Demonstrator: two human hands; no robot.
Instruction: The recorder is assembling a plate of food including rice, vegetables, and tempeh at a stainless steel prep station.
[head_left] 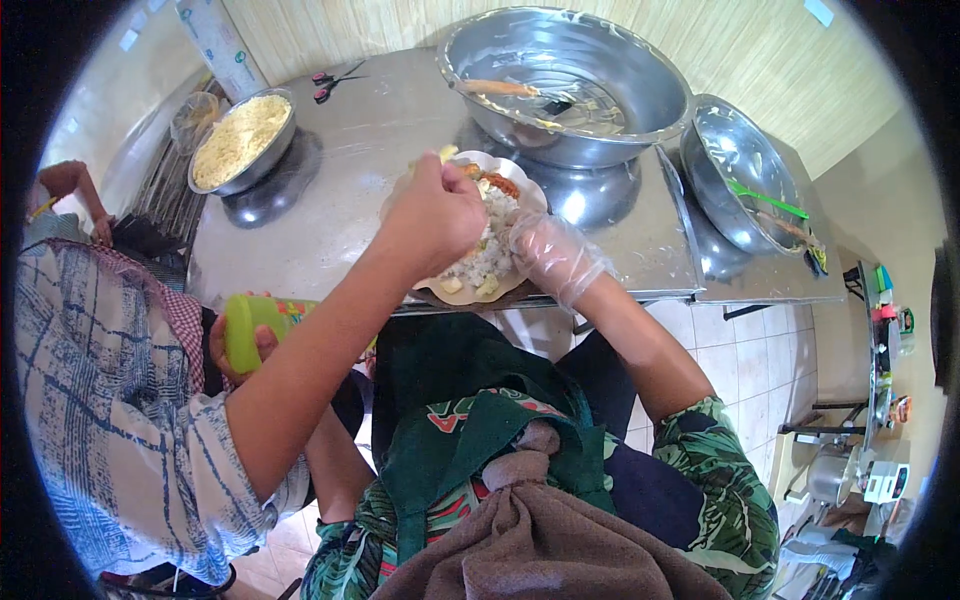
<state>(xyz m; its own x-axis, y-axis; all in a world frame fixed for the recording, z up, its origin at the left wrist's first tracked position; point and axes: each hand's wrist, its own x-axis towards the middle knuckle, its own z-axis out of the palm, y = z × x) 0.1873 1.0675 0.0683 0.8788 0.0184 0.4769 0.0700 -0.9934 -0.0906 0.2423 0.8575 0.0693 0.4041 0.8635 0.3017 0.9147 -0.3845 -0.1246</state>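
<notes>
My right hand (pixel 548 250), in a clear plastic glove, grips the right side of a plate (pixel 535 195) with a pale scalloped rim at the table's front edge. White rice (pixel 480 262) fills much of it, with reddish-orange food (pixel 503 185) at the back and pale yellowish pieces near the front. Across it from the left reaches a co-worker's bare hand (pixel 440 215), fingers closed, with a yellowish bit at their tips. My left forearm (pixel 330 455) passes behind that co-worker's arm, which hides my left hand. Fingers hold a lime-green container (pixel 245 330) there; whose they are I cannot tell.
A big steel basin (pixel 560 140) smeared with pale residue holds a wooden-handled tool. To its right a second basin (pixel 725 150) carries a green-handled utensil. At the left stand a bowl of yellow crumbly food (pixel 242 142) and scissors (pixel 335 82). The co-worker (pixel 130 380) stands close on my left.
</notes>
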